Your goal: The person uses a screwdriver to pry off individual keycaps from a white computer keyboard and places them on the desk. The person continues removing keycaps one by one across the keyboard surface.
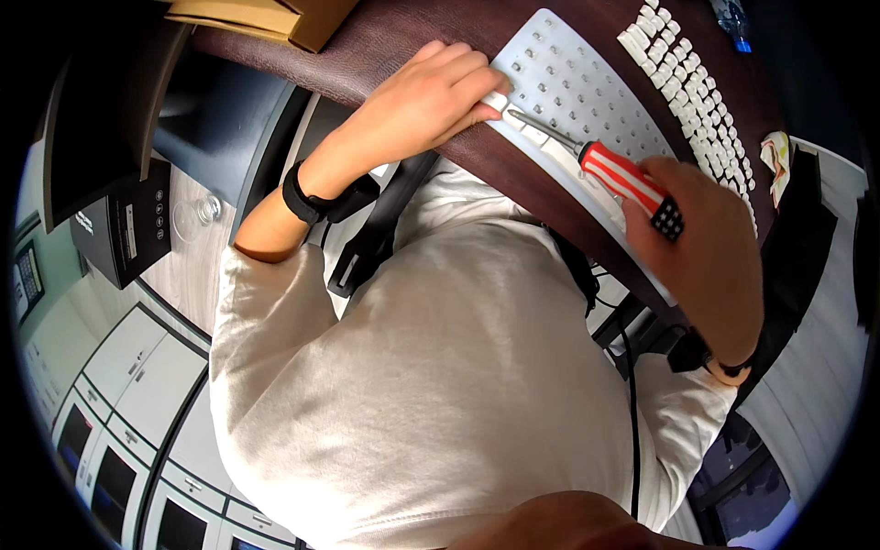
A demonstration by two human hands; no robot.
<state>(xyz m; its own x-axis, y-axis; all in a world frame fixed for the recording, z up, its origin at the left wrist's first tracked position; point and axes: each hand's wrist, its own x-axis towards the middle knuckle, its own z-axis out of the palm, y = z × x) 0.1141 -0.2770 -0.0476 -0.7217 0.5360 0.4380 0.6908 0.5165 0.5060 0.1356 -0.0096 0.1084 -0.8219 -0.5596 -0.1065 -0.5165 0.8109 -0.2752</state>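
Note:
A white keyboard (587, 87) lies on the brown desk, most of its key switches bare, with a few white keycaps (534, 137) along its near row. My left hand (440, 96) is closed at the keyboard's left end, fingertips against the corner keycap (496, 100). Wrapped in my right hand (701, 243) is a screwdriver (623, 179) with a red-and-white striped, starred handle. Its metal shaft points left, and the tip sits by the near-row keycaps close to my left fingers. My right hand and the handle hide part of the keyboard's right end.
Loose white keycaps (701, 105) stand in rows on the brown desk (385, 50) beyond the keyboard. A cardboard box (266, 20) is at the far left, a bottle with a blue cap (741, 41) at the far right. A crumpled colourful wrapper (775, 163) lies near the right edge.

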